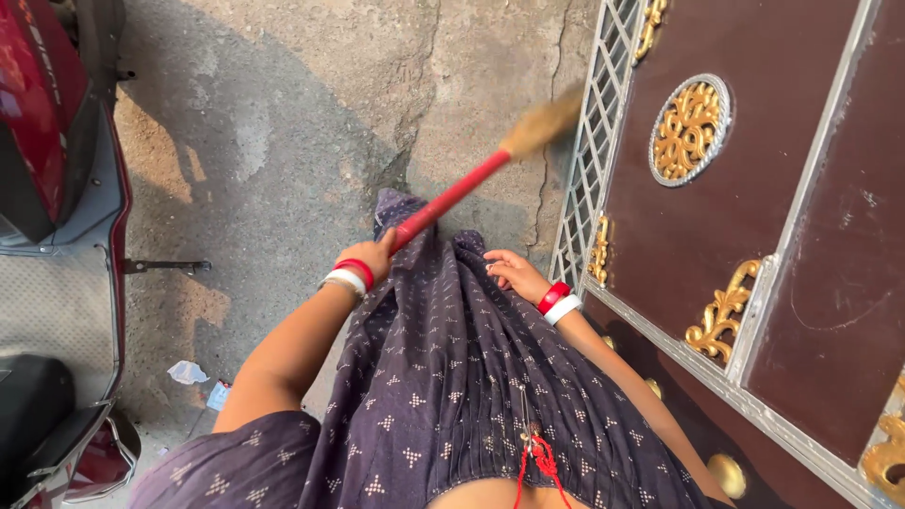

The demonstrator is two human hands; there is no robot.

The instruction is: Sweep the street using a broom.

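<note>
Broom [471, 184] is the thing in play, and it's all about how it runs out from the grip. Closest to the camera you get the dark patterned dress [452, 377] filling the bottom middle, with both forearms coming out over it. Left hand [372, 256] is wrapped shut around the near end of the red handle, bangles red and white at that wrist. Right hand [509, 270] isn't on the broom at all: it sits just off to the side, fingers lightly curled and resting on the dress fabric, so loose and holding nothing as far as I can see. From the left fist the handle's long axis goes up and to the right, away from the body, in a straight diagonal, and the straw-coloured bristle head [545, 125] is at the far end, blurred, over the cracked concrete ground [283, 123] and right next to the grille edge of the brown gate [754, 188] with its gold ornaments. So the working end lies forward and right of the grip, closer to the gate side than to the red scooter [57, 188], which is parked well apart on the left. A scrap of litter [187, 372] lies by the scooter, near the left elbow.
</note>
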